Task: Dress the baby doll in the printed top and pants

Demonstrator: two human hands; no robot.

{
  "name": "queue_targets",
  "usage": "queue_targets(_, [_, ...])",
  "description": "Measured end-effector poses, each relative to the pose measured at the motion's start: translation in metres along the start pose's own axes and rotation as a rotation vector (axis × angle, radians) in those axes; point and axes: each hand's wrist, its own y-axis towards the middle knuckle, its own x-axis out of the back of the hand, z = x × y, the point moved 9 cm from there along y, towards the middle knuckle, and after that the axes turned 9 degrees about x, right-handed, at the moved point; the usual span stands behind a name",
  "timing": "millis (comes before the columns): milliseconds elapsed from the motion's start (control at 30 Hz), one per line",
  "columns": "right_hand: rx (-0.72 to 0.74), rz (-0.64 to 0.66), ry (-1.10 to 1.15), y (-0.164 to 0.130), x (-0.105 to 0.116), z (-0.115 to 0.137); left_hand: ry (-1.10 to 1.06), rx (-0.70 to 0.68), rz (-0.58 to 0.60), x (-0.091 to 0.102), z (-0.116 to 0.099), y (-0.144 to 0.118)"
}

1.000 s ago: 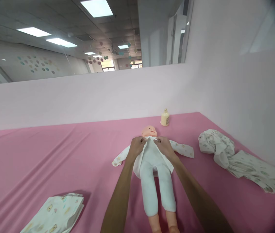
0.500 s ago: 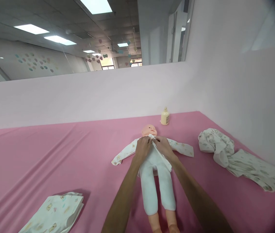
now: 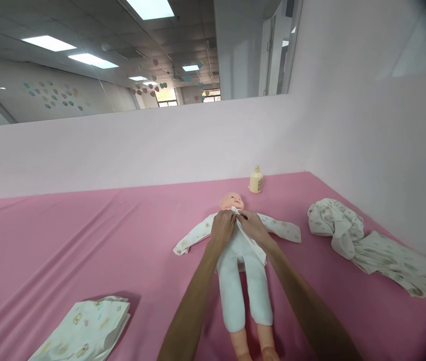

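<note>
A baby doll point(image 3: 231, 201) lies on its back, head toward the wall and bare lower legs toward me. It wears a white long-sleeved baby shirt point(image 3: 282, 229) with small prints, its sleeves spread to both sides and its front loose. The doll's body and upper legs are white. My left hand point(image 3: 223, 228) and my right hand point(image 3: 251, 225) meet at the upper chest, just below the chin. Both pinch the shirt's front edges, fingers closed; the exact spot between the fingertips is too small to make out.
A pink sheet point(image 3: 153, 240) covers the surface. Behind the doll's head stands a pale yellow pump bottle point(image 3: 256, 180). Crumpled printed baby clothes point(image 3: 348, 230) lie at the right, near the white wall point(image 3: 378, 150). Folded printed cloth point(image 3: 88, 326) lies at the lower left. A mirror point(image 3: 96, 60) runs along the back wall.
Almost nothing differs. Both hands stay at the doll's upper chest, with only a slight shift of the fingers; the view has moved a little.
</note>
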Motion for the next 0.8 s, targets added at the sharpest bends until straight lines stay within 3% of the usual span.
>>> queue_targets(233, [-0.043,0.047,0.221,-0.002,0.001,0.001,-0.239,0.047,-0.035,0.006,0.009,0.002])
queue_targets(467, [-0.143,-0.068,0.599,0.000,-0.013,-0.028,-0.479,0.137,0.006,0.002,0.020,0.004])
queue_targets(600, [-0.129,-0.136,0.573,0.001,-0.020,-0.037,-0.677,0.233,0.142,-0.008,0.028,0.004])
queue_targets(800, [0.011,-0.169,0.324,0.000,-0.014,-0.020,-0.971,0.387,0.343,-0.025,0.036,0.000])
